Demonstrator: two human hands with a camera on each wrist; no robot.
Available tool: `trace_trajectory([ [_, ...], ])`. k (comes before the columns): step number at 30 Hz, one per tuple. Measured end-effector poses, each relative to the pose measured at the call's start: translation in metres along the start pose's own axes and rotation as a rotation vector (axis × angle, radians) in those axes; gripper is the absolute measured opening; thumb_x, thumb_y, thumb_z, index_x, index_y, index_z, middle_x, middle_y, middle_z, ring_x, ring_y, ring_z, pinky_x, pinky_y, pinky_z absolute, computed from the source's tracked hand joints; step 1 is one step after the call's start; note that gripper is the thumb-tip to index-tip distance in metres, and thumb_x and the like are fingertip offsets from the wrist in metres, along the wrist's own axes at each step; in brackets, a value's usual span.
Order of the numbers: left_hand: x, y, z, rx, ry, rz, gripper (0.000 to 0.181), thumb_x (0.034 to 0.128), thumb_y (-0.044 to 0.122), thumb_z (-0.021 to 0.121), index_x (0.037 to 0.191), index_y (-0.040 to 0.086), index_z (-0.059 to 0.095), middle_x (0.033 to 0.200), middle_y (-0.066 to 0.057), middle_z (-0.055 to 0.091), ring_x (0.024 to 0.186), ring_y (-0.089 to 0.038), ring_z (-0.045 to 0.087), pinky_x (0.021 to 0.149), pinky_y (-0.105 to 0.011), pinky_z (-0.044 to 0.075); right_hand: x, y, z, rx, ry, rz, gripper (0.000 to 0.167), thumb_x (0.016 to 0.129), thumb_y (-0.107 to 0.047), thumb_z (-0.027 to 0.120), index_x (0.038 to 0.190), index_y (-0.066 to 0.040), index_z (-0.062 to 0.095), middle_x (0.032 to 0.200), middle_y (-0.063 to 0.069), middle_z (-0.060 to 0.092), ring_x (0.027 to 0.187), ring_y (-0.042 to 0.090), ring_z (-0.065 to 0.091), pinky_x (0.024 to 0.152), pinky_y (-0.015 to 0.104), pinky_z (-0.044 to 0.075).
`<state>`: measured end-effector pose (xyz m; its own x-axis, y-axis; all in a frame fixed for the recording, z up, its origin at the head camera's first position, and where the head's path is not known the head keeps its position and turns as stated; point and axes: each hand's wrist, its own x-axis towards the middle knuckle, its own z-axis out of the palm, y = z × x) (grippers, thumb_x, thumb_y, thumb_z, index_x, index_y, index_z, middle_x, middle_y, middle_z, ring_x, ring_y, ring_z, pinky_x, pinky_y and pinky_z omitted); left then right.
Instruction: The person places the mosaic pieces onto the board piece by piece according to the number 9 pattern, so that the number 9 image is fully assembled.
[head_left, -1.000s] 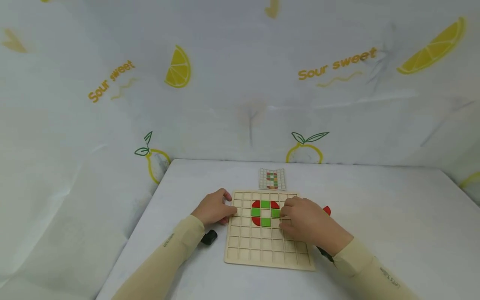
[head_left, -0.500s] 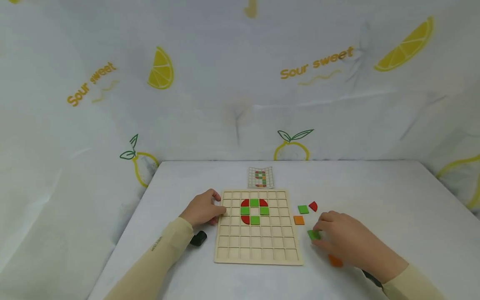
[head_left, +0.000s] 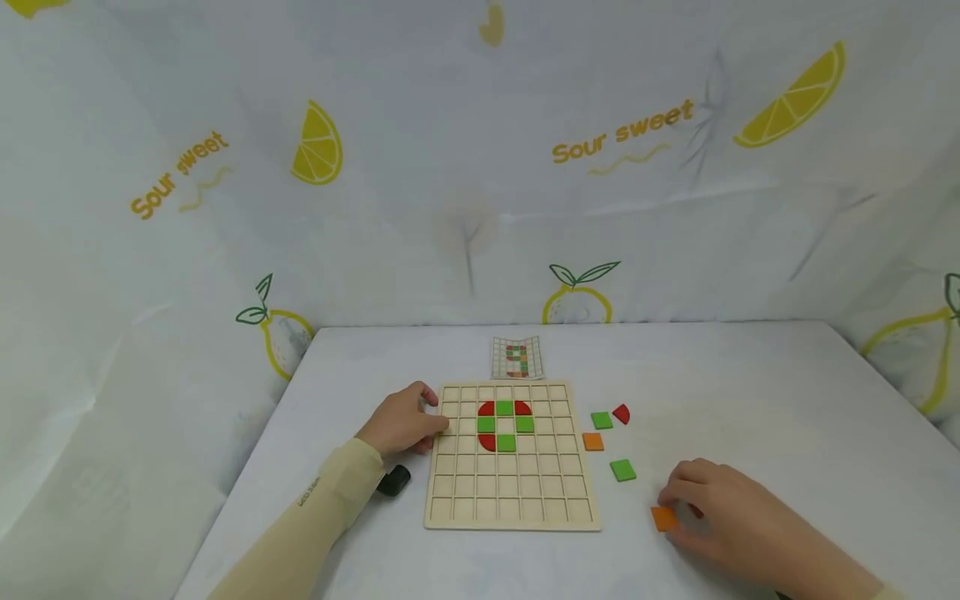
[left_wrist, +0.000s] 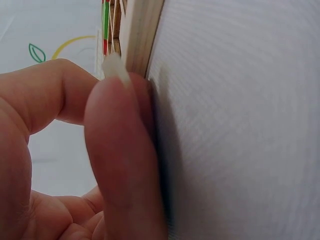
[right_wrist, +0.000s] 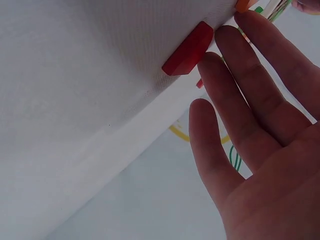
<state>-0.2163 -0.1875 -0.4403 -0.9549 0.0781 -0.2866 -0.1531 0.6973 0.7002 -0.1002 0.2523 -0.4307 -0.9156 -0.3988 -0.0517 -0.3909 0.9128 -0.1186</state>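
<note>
My left hand (head_left: 400, 423) holds the left edge of a wooden grid board (head_left: 517, 487), its thumb at the rim. In the left wrist view the thumb (left_wrist: 120, 145) lies against the board's side (left_wrist: 142, 35). Red quarter-round and green square tiles form a ring in the board's upper cells. To the board's right, my right hand (head_left: 738, 517) pinches an orange square tile (head_left: 663, 518) at the table surface between thumb and index finger. In the right wrist view a red piece (right_wrist: 190, 50) lies by the other fingers, which are fairly straight.
Loose tiles lie right of the board: a green square (head_left: 602, 420), a red quarter-round (head_left: 622, 413), an orange square (head_left: 592, 442) and another green square (head_left: 622, 470). A printed pattern card (head_left: 517, 358) stands behind the board. A black object (head_left: 393, 480) sits beneath the left wrist.
My right hand has moved from the board, past the near green tile, to the orange tile at the front right. The left hand stays at the board's edge. The head view has shifted.
</note>
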Motion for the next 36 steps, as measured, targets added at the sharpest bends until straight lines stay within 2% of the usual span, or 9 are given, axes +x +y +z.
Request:
trace_trajectory([
  [6,-0.003,-0.001,-0.001,-0.008,0.007,0.010,0.037,0.0946,0.026,0.077,0.123,0.011,0.059,0.075,-0.005,0.071,0.058,-0.015,0.067,0.062,-0.027,0.054,0.004,0.003,0.002,0.033,0.044,-0.076,0.028,0.079,-0.035,0.096,0.097,-0.040,0.075,0.096,-0.027,0.058,0.082,-0.006,0.045,0.074,0.025,0.053],
  [13,-0.004,-0.002,-0.004,-0.020,0.002,0.008,0.038,0.0950,0.027,0.078,0.124,0.011,0.060,0.075,-0.005,0.071,0.058,-0.015,0.065,0.062,-0.027,0.054,0.018,-0.001,-0.001,0.085,0.047,-0.100,0.024,0.081,-0.031,0.094,0.096,-0.037,0.076,0.093,-0.024,0.059,0.074,-0.006,0.042,0.065,0.020,0.046],
  [18,-0.003,-0.002,-0.004,-0.016,0.012,0.001,0.038,0.0947,0.027,0.078,0.124,0.011,0.060,0.075,-0.005,0.071,0.058,-0.015,0.065,0.063,-0.027,0.053,0.034,-0.008,-0.008,0.054,0.067,-0.109,0.023,0.081,-0.033,0.095,0.094,-0.038,0.076,0.094,-0.025,0.061,0.083,-0.004,0.054,0.076,0.026,0.058],
  [21,-0.002,-0.002,-0.003,-0.014,0.012,0.003,0.038,0.0944,0.027,0.078,0.124,0.012,0.060,0.075,-0.005,0.071,0.058,-0.014,0.064,0.063,-0.027,0.053,0.044,-0.013,-0.014,0.038,0.076,-0.131,0.022,0.082,-0.033,0.094,0.093,-0.038,0.076,0.094,-0.025,0.061,0.088,-0.001,0.058,0.082,0.032,0.060],
  [27,-0.002,0.000,-0.001,-0.030,-0.004,0.011,0.038,0.0938,0.026,0.078,0.124,0.011,0.060,0.075,-0.005,0.071,0.058,-0.015,0.065,0.062,-0.027,0.053,0.066,-0.024,-0.022,0.029,0.120,-0.218,0.019,0.084,-0.028,0.093,0.092,-0.033,0.077,0.096,-0.022,0.063,0.087,0.002,0.060,0.081,0.033,0.060],
  [36,-0.002,-0.001,-0.001,-0.017,0.001,0.009,0.039,0.0933,0.029,0.077,0.124,0.013,0.059,0.072,-0.002,0.071,0.057,-0.013,0.064,0.064,-0.027,0.051,0.106,-0.049,-0.027,0.071,0.113,-0.290,0.015,0.087,-0.031,0.091,0.095,-0.027,0.078,0.093,-0.018,0.063,0.082,0.001,0.053,0.078,0.030,0.057],
])
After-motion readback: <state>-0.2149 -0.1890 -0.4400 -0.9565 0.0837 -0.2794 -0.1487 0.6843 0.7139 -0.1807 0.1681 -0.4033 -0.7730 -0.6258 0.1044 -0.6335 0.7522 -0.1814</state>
